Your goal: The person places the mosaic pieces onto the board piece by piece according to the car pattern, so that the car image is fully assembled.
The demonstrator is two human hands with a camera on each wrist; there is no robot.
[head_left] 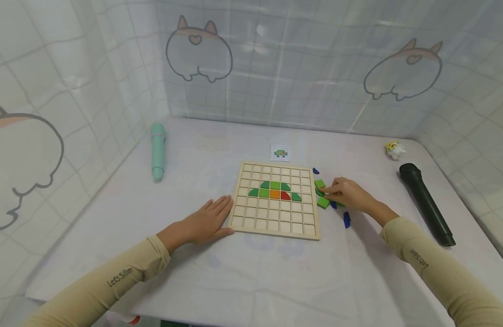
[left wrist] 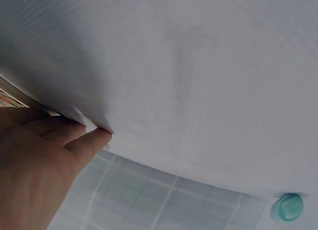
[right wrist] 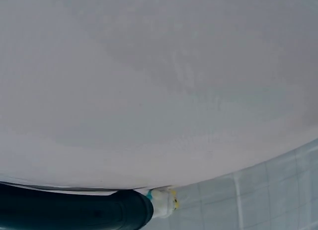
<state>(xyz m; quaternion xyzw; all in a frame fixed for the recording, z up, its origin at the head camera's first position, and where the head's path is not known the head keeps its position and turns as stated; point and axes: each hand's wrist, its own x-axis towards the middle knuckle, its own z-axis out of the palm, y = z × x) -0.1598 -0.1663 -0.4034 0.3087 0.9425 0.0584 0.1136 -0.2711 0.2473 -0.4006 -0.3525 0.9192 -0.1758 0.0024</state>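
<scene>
A wooden grid board (head_left: 262, 223) lies mid-table. Several tiles sit in two of its rows: dark green quarter-rounds (head_left: 253, 193), light green squares (head_left: 264, 193), an orange square (head_left: 274, 194) and a red quarter-round (head_left: 285, 195). My left hand (head_left: 208, 220) rests flat on the cloth, fingertips at the board's left edge. Right of the board, my right hand (head_left: 351, 195) reaches into loose tiles, thumb and forefinger pinching a dark green quarter-round tile (head_left: 319, 192). Around it lie light green squares (head_left: 323, 202) and blue pieces (head_left: 347, 220). The right wrist view does not show that hand.
Behind the board lies a small pattern card (head_left: 280, 153) with a coloured picture on a grid. A mint-green microphone (head_left: 158, 152) lies at the left. At the right are a black microphone (head_left: 426, 204) and a small white-and-yellow figurine (head_left: 394, 150). Patterned curtains (head_left: 276, 68) surround the table.
</scene>
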